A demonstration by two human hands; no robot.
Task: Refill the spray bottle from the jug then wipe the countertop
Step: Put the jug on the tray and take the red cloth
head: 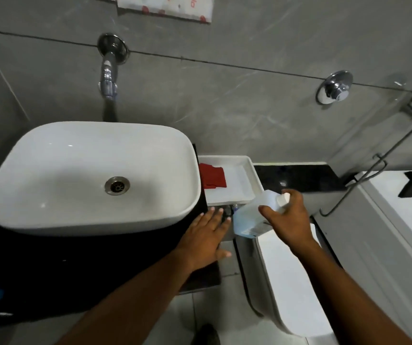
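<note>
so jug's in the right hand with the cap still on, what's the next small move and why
Probably bring the left hand, open and spread at the dark countertop edge, over to unscrew the white cap. The right hand grips the jug near its neck, tilted and capped, so nothing can pour yet. I can't clearly make out the spray bottle here.

A white paper sheet (164,7) with red motifs, fixed to the grey tiled wall (224,95), carries red lettering at its upper right edge; the letters lie sideways, are cut by the frame, and cannot be read with certainty. A label on the translucent jug (252,217) is too blurred to read.
</note>
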